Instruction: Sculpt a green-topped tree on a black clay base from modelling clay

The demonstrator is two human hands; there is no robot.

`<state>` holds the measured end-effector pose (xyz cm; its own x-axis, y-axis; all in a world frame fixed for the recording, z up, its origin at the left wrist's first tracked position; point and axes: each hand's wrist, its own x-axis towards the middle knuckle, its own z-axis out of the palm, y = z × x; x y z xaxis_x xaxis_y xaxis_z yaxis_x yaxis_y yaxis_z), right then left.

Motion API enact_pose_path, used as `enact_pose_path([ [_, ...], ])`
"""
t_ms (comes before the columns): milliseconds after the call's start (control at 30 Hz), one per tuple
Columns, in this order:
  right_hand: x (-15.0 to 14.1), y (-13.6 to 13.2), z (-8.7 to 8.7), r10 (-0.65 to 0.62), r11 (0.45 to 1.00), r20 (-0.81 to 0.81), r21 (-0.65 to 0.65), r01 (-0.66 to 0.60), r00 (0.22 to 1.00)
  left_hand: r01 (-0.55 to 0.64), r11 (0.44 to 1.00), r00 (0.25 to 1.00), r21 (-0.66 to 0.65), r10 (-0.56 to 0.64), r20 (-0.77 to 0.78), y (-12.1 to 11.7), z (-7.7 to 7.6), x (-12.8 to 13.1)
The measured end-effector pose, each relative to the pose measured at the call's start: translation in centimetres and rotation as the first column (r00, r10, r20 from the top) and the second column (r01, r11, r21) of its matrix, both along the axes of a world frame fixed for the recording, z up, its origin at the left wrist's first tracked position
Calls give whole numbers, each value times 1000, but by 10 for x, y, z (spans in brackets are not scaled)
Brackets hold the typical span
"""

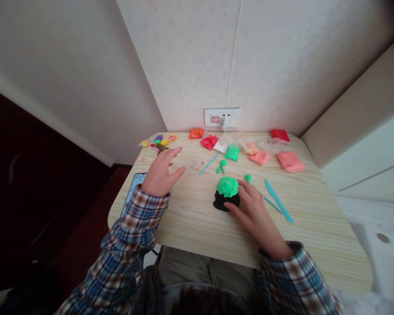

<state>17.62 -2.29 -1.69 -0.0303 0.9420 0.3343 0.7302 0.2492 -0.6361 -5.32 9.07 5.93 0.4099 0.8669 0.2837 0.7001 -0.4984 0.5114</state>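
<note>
A bright green clay dome [227, 187] with an uneven surface sits on a flat black clay base [220, 201]. My right hand [251, 210] grips this piece from its right side, thumb at the black base and fingers against the right of the green dome. My left hand [164, 172] hangs open over the left part of the table, fingers apart and holding nothing. Close to the dome lie small green clay bits [221, 166] and a green ball [248, 177]. Right of my right hand are a light blue plastic knife [278, 201] and a thin blue tool [273, 204], partly hidden.
On the wooden table [190, 227], a phone [134, 183] lies partly under my left sleeve. Another blue stick [209, 163] rests mid-table. Bags of green [233, 152], red [209, 141] and pink clay [290, 161] line the back. Small colourful clay pieces [159, 139] are back left.
</note>
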Motion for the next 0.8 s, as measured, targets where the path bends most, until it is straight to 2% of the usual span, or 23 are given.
enact_pose_path([
  [67, -6, 9, -4, 7, 1000, -52, 0, -7, 999, 48, 996, 999, -80, -48, 6, -18, 11, -12],
  [133, -8, 14, -6, 3, 1000, -108, -4, -3, 994, 90, 986, 994, -140, -97, -48, -38, 12, -21],
  [267, -3, 13, 0, -89, 996, -238, -7, 90, 967, 108, 958, 985, -266, -139, -100, -66, -14, -25],
  [400, 2, 6, 6, -189, 981, -380, -45, 186, 906, 77, 937, 992, -342, -105, -65, -71, -41, -17],
  [567, 5, 2, 0, -272, 962, -450, -126, 241, 850, 64, 958, 997, -280, -75, -31, -67, -49, -14],
  [800, 4, 2, -9, -274, 962, -603, -188, 200, 749, 57, 986, 998, -158, -63, -30, -75, -58, -20],
])
